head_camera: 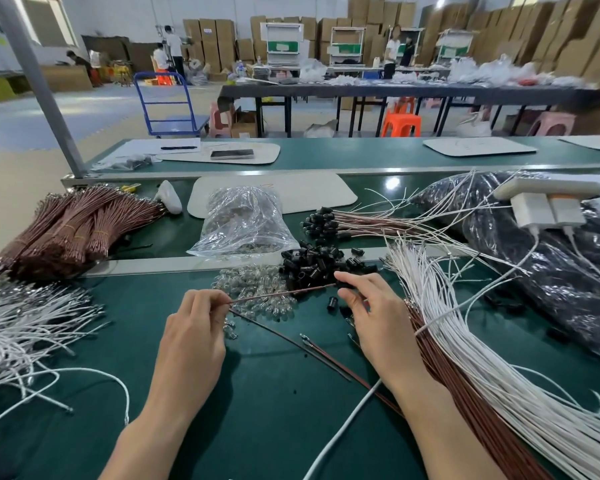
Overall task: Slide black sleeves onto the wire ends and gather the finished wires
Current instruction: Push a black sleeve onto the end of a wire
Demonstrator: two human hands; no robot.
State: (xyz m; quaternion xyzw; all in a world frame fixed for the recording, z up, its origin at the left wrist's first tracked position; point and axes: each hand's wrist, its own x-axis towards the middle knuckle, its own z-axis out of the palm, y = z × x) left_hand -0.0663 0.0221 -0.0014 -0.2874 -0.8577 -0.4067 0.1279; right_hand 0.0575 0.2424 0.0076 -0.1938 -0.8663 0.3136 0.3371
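My left hand (196,327) pinches a thin brown wire (281,292) that runs up and right toward my right hand (374,313). My right hand pinches a black sleeve (343,285) at that wire's far end, and a white wire passes under its palm. A heap of loose black sleeves (312,263) lies just beyond the hands. One stray sleeve (332,302) sits on the green mat. Finished wires with black sleeves (326,220) lie fanned out behind the heap.
Small glass bulbs (257,289) are piled left of the sleeves, behind them a clear bag (243,220). Brown wire bundles (73,226) lie far left, white wires (18,323) at left. A white and brown wire bundle (471,358) runs along the right, beside black bags (551,271).
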